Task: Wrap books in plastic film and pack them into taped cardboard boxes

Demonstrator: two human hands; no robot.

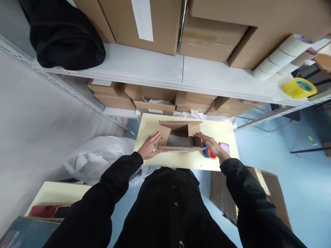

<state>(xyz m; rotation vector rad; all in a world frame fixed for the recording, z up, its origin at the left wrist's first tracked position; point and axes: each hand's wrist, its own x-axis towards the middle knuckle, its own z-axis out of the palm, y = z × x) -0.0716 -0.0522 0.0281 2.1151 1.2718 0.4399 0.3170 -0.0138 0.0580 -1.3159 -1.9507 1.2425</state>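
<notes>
An open brown cardboard box (178, 148) stands on a small pale yellow table (147, 128), its flaps up and its inside showing grey. My left hand (150, 146) lies flat against the box's left side with fingers stretched out. My right hand (213, 144) rests open against the box's right end. Just below that hand sits a blue and red tape dispenser (210, 154), partly covered by it. A phone (224, 148) with a lit screen lies on the table to the right of my right hand.
A white metal shelf (160, 69) ahead carries large cardboard boxes (212, 38), rolls of tape (300, 88) and a black bag (64, 38). Lower shelf holds flat cartons (113, 96). A white plastic bag (98, 158) sits at left, flattened cardboard (269, 193) on the blue floor at right.
</notes>
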